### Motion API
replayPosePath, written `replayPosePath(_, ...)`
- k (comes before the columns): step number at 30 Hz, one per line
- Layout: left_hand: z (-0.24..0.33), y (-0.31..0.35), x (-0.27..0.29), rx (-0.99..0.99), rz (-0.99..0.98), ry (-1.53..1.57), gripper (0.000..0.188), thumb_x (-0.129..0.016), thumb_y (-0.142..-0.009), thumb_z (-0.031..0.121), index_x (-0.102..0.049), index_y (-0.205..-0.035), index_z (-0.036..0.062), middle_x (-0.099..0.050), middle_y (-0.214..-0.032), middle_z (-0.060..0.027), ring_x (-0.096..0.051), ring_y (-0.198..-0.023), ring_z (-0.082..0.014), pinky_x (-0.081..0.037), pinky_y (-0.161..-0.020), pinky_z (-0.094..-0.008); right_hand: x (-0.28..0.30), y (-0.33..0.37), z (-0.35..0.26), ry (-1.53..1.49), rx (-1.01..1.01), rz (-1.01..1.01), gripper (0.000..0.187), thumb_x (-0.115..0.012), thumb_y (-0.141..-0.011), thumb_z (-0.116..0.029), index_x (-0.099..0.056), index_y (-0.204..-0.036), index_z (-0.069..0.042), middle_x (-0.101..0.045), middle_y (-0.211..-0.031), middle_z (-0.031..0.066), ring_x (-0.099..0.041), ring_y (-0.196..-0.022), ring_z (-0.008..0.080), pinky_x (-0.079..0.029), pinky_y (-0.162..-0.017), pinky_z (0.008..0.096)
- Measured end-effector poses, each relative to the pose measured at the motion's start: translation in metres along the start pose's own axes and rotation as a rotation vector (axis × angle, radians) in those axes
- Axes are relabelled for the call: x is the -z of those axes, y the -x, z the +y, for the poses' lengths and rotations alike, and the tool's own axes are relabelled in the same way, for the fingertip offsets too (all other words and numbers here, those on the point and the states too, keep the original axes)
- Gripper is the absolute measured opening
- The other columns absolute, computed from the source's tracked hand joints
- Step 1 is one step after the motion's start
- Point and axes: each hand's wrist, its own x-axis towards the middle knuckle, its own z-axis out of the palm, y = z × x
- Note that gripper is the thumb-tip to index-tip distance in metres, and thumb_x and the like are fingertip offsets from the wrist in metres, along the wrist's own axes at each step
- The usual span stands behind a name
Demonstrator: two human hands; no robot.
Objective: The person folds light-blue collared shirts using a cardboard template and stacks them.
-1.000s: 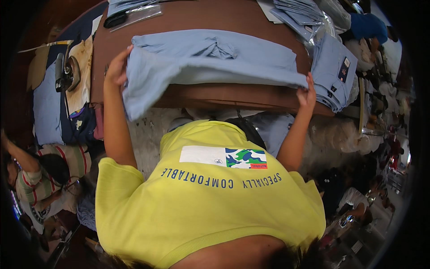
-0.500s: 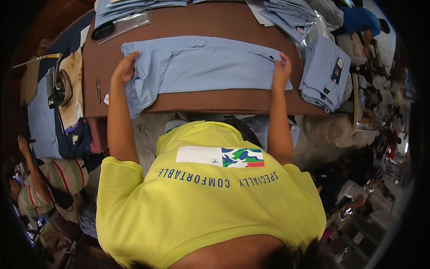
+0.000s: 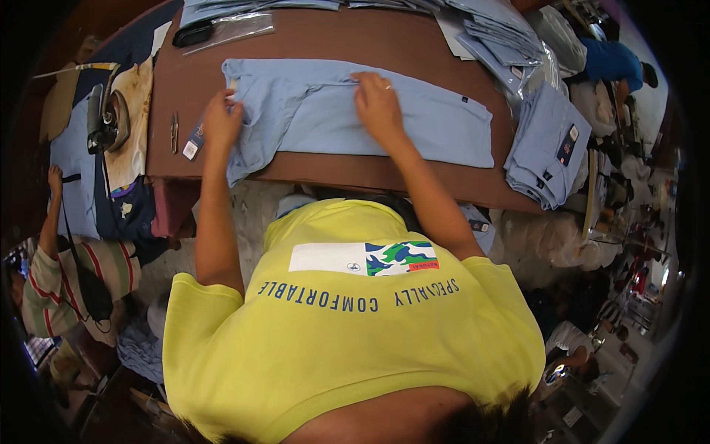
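Note:
Light blue trousers (image 3: 318, 118) lie folded lengthwise across the table, waist end on the left and hem on the right. A small dark label sits near the hem. My left hand (image 3: 221, 124) is at the waist end, thumb and forefinger apart, beside the cloth's edge. A dark hang tag (image 3: 194, 142) pokes out to the left of that wrist. My right hand (image 3: 379, 109) reaches onto the middle of the trousers, its bent fingers pinching the cloth near the upper fold. A ring shows on one finger.
Folded blue trousers (image 3: 549, 144) with tags are stacked at the right edge of the brown table (image 3: 325, 37). Bagged garments (image 3: 499, 37) lie at the far right. Left are thread snips (image 3: 174, 133) and an iron (image 3: 111, 126) on a scorched cloth. A co-worker (image 3: 81, 274) is at lower left.
My right hand has left the hem end and moved left to the middle of the trousers. My left hand has let go of the waist end, and the hang tag now shows more.

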Motion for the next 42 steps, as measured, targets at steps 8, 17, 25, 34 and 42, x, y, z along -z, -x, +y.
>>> replayPosePath(8,0.084,0.038,-0.062,-0.438,-0.053,-0.074,0.035,-0.065,-0.078,0.02,-0.056,-0.11,0.0106,-0.05,-0.111,-0.0088,-0.045,-0.105,-0.0288,-0.037,-0.087,-0.0432,0.009,-0.04,0.075,0.036,-0.602,-0.681,0.049,-0.053,-0.083,-0.048,-0.066,-0.086,-0.001,-0.065,-0.085,0.0185,-0.061,-0.083,0.0343,-0.046,-0.078,0.0405)
replayPosePath(17,0.064,0.046,-0.09,-0.44,0.153,-0.043,0.046,-0.061,-0.082,0.034,-0.051,-0.122,0.0151,-0.042,-0.127,-0.012,-0.032,-0.12,-0.0359,-0.026,-0.101,-0.047,0.01,-0.022,0.08,-0.257,-0.396,-0.629,0.037,-0.064,-0.08,-0.037,-0.059,-0.085,0.0,-0.057,-0.072,0.0106,-0.053,-0.068,0.0195,-0.043,-0.068,0.0308)
replayPosePath(25,0.057,0.047,-0.092,-0.405,0.113,-0.059,0.041,-0.059,-0.084,0.038,-0.054,-0.117,0.0155,-0.04,-0.13,-0.0128,-0.028,-0.124,-0.0376,-0.025,-0.103,-0.0482,0.047,-0.04,0.068,-0.438,-0.511,-0.392,0.041,-0.073,-0.073,-0.03,-0.058,-0.103,-0.006,-0.062,-0.091,0.0135,-0.058,-0.085,0.0276,-0.046,-0.073,0.0344)
replayPosePath(34,0.053,0.029,-0.082,-0.282,0.035,0.039,0.03,-0.058,-0.084,0.026,-0.057,-0.112,0.0135,-0.046,-0.123,-0.0132,-0.041,-0.114,-0.034,-0.035,-0.094,-0.0494,0.044,-0.006,0.076,0.117,-0.132,-0.122,0.022,-0.06,-0.081,-0.018,-0.061,-0.104,-0.017,-0.055,-0.112,0.0066,-0.052,-0.103,0.0305,-0.043,-0.084,0.0461)
replayPosePath(42,0.006,-0.039,-0.043,-0.445,0.157,-0.44,0.031,-0.049,-0.089,0.023,-0.053,-0.12,0.0225,-0.052,-0.12,-0.0005,-0.044,-0.115,-0.0275,-0.027,-0.098,-0.0523,0.105,0.058,0.208,0.346,-0.542,-0.138,0.034,-0.054,-0.075,-0.007,-0.064,-0.103,-0.023,-0.044,-0.133,0.003,-0.038,-0.123,0.0346,-0.037,-0.096,0.0492)
